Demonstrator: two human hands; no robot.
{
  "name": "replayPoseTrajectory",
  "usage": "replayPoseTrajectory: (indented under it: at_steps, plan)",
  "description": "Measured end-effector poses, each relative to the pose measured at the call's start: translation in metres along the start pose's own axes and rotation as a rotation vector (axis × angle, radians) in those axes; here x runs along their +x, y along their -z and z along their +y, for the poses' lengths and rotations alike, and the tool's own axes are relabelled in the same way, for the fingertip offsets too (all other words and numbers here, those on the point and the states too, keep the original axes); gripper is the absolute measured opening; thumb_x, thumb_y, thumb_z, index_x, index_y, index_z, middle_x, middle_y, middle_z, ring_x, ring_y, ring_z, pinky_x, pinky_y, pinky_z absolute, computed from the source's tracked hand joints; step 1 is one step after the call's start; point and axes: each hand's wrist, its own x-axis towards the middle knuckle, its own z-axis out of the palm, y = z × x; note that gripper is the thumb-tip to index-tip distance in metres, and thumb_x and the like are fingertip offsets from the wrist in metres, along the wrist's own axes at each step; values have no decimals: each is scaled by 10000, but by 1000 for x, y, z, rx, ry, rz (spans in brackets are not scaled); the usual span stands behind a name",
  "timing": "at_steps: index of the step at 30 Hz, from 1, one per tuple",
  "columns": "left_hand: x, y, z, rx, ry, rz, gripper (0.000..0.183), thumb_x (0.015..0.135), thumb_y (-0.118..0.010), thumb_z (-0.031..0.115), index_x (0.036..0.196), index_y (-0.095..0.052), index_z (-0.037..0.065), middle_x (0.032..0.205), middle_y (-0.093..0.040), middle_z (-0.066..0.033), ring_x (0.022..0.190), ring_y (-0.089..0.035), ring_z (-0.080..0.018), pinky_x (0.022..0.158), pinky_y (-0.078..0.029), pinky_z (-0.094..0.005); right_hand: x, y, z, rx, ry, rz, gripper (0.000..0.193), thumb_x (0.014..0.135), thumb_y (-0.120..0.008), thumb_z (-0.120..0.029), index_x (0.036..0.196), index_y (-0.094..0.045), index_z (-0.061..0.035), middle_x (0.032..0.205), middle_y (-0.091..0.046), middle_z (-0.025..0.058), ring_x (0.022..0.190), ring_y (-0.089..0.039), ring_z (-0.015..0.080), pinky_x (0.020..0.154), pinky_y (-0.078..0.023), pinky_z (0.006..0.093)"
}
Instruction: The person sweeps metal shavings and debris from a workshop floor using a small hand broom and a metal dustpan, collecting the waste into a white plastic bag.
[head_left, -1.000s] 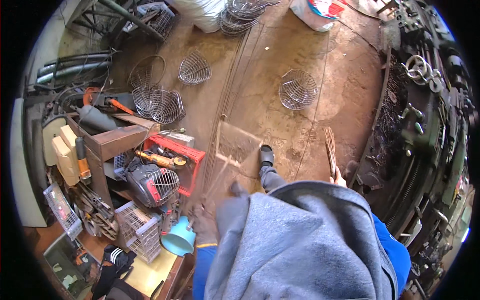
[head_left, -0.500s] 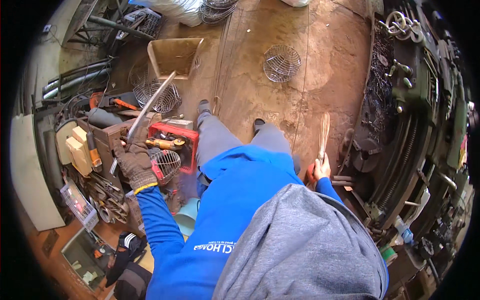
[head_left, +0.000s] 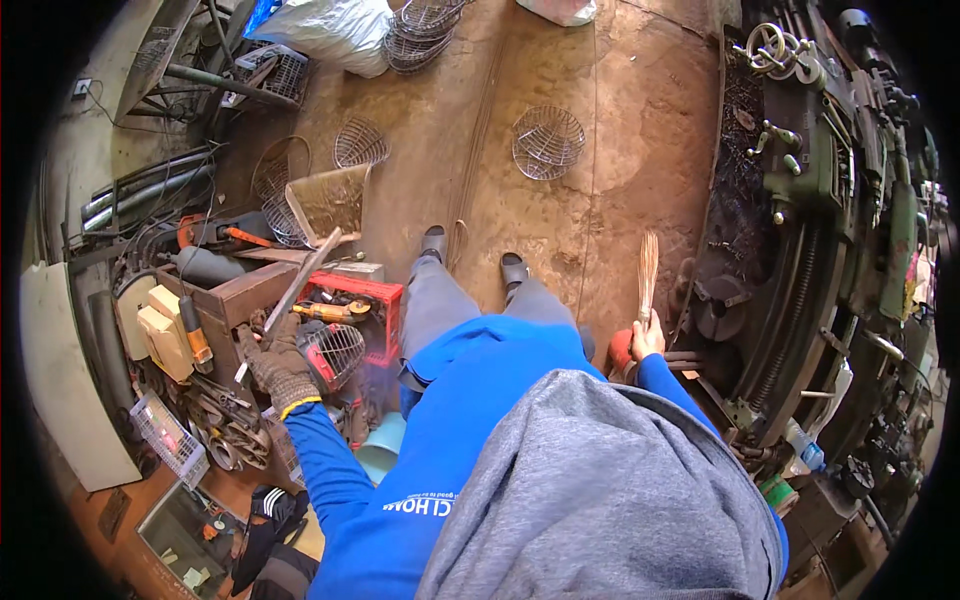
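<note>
Gripping a dustpan (head_left: 325,205), left hand (head_left: 280,367) reaches outward.

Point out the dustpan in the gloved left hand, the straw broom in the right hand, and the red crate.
dustpan (head_left: 330,200), head view, on its scoop.
straw broom (head_left: 648,265), head view, on its bristles.
red crate (head_left: 385,295), head view, on its right rim.

Knit cloth glove (head_left: 280,370) on the left hand, dull metal dustpan (head_left: 328,200), dry straw broom (head_left: 648,265), rough matt dirt floor (head_left: 620,130).
</note>
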Motion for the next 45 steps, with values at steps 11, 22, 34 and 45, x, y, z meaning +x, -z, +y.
replayPoseTrajectory:
  at_steps: [11, 22, 34, 45]
  plan:
    - [-42, 74, -43, 468, -188, -187, 408, 732, -722, -74, 997, -455, 85, 997, -463, -12, 971, -528, -173, 855, -494, -295, 38, 33, -25, -141, 227, -68, 643, 858, -611, -321, 1416, -398, -81, 1266, -565, 242, 1150, -566, 374, 987, -436, 421]
    - [-85, 149, -33, -419, 20, 243, 227, 937, -595, 232, 892, -415, 101, 1138, -565, -189, 1122, -520, -442, 920, -465, -660, 112, 70, -54, -284, 418, -243, 614, 886, -617, -262, 1379, -407, 37, 1332, -514, 254, 1226, -517, 344, 1031, -395, 380]
    - [-116, 149, 32, -106, 0, 300, 233, 898, -638, 248, 962, -476, 92, 1220, -551, -252, 1226, -449, -489, 1057, -367, -567, 104, 33, -106, -308, 525, -320, 574, 886, -625, -210, 1375, -420, 8, 1218, -589, 203, 1060, -585, 275, 953, -443, 353]
    - [-80, 146, 34, -73, 37, 240, 418, 937, -577, 315, 1270, -468, 86, 1221, -564, -190, 1129, -556, -461, 955, -481, -597, 89, 10, -195, -291, 410, -260, 628, 858, -625, -289, 1395, -401, -54, 1236, -588, 223, 1125, -582, 379, 974, -452, 409]
